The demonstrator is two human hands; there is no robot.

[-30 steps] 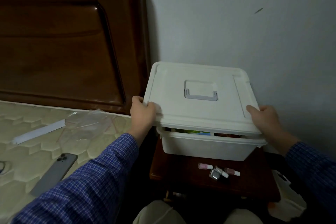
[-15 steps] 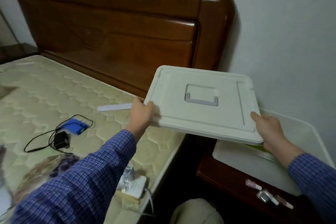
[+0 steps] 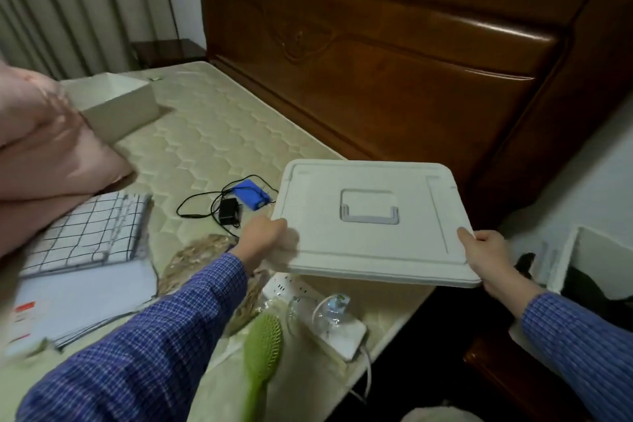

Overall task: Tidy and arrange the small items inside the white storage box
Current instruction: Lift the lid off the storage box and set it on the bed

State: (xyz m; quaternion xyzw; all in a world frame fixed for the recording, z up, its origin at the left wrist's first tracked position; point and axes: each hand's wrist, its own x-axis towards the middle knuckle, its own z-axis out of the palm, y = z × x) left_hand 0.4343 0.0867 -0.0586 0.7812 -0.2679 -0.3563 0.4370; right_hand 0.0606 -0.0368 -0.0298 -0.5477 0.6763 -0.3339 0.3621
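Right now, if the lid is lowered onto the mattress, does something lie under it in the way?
Yes. Both hands, left and right, hold the lid above the mattress. A white power strip lies partly under its near edge, and a blue device sits beside its left edge.

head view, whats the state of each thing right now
lid: off the box, held level above the mattress edge
left hand: grips the lid's left edge
right hand: grips the lid's right corner
white storage box: open, only partly in view
green hairbrush: lying on the mattress
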